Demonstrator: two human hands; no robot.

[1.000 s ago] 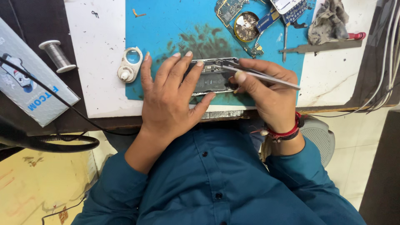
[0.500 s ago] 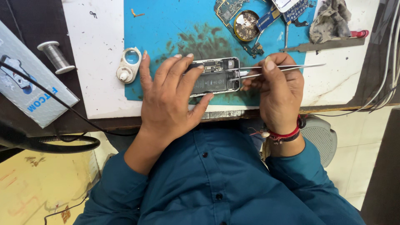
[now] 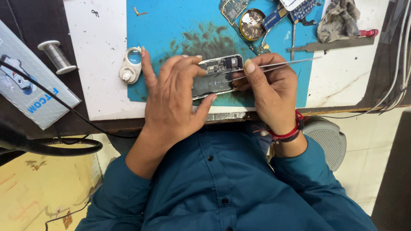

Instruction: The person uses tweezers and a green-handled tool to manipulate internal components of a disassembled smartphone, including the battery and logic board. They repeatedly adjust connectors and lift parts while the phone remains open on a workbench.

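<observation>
White tabletop (image 3: 102, 72) carried a blue work mat (image 3: 171, 30), its surface smeared with dark stains near the middle; below the table edge showed a pale tiled floor and the person's teal shirt. On the mat, close to its near edge, lay an opened phone (image 3: 216, 76), its back off and its battery and small boards exposed. The left hand (image 3: 173, 100) lay flat over the phone's left part, fingers spread and pressing down, thumb against the phone's near edge; it steadied the phone rather than gripping it. The right hand (image 3: 269, 87) was closed around a pair of metal tweezers (image 3: 278, 65), pinched between thumb and forefinger; the tips pointed left into the phone's upper right part, and the far end stuck out to the right, past the knuckles. A red band sat on the right wrist. Just left of the left hand, at the mat's edge, stood a small white loupe (image 3: 130, 66); well apart on the dark bench to the left lay a spool of solder wire (image 3: 57, 57) and a grey box (image 3: 30, 94) with a black cable across it. At the mat's far side were a green circuit board (image 3: 233, 8), a round tin (image 3: 251, 23), a crumpled grey rag (image 3: 338, 19) and a flat metal tool (image 3: 334, 44) with a red tip.
</observation>
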